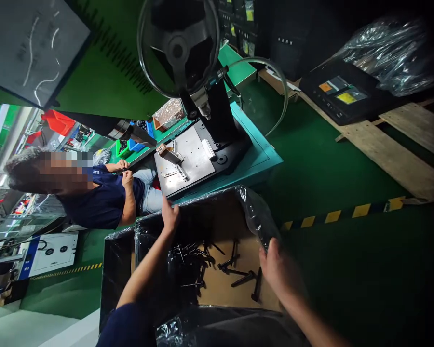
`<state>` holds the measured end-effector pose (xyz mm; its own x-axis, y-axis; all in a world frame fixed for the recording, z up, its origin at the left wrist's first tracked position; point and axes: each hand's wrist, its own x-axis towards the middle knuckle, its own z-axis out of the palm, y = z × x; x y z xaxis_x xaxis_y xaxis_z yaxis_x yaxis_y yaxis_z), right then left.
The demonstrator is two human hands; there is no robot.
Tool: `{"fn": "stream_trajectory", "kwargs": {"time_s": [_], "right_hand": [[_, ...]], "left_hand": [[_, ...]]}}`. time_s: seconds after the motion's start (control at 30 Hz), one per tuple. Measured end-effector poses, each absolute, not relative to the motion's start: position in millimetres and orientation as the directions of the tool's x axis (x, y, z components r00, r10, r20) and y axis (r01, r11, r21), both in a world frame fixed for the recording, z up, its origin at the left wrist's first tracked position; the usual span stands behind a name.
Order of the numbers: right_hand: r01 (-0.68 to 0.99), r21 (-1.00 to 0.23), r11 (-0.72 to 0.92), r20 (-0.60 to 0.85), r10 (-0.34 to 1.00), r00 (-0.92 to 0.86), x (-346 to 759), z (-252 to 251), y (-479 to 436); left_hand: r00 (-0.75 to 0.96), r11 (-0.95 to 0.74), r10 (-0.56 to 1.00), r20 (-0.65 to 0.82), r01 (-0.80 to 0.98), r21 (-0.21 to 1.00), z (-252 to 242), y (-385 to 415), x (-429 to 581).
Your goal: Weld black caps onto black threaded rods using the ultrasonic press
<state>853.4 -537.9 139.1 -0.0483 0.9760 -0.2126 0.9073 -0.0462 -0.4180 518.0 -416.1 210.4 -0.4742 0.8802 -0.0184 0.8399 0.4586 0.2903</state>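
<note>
A box (pixel 219 207) lined with dark plastic stands below the drill press, with a brown bottom. Several long black parts with wider heads (pixel 235 270) lie loose inside it. My left hand (pixel 169 216) is over the box's far rim, its thumb and a finger apart, and nothing shows between them. With my right hand (pixel 275 267) I grip the plastic-covered right rim, fingers closed on the liner edge. A metal plate (pixel 198 164) with a clamp-like fixture (pixel 169 154) lies beyond my left fingertips.
Above hangs a green drill press with a handwheel (pixel 177 48). A co-worker (pixel 94 197) sits at the left, hands together over small parts. A second dark box (pixel 112 279) adjoins at left. Wooden pallets (pixel 394 149) and yellow-black floor tape (pixel 332 217) lie at right.
</note>
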Motion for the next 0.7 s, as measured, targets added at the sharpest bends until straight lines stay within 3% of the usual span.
{"fn": "stream_trajectory", "kwargs": {"time_s": [0.17, 0.33, 0.47, 0.7], "right_hand": [[0.917, -0.378, -0.129, -0.353, 0.935, -0.014, 850, 151, -533], [0.903, -0.397, -0.162, -0.417, 0.909, -0.02, 847, 162, -529], [0.862, -0.422, -0.28, -0.507, 0.861, 0.031, 843, 168, -529], [0.83, -0.451, -0.328, -0.528, 0.848, 0.049, 839, 187, -527]], "left_hand": [[-0.637, 0.627, 0.767, -0.069, 0.725, 0.285, 198, -640, 520], [-0.429, 0.463, 0.886, -0.176, 0.835, 0.297, 184, -808, 584], [-0.278, 0.34, 0.926, -0.256, 0.908, 0.244, 173, -843, 634], [-0.173, 0.183, 0.979, -0.11, 0.979, 0.091, 166, -833, 635]]}}
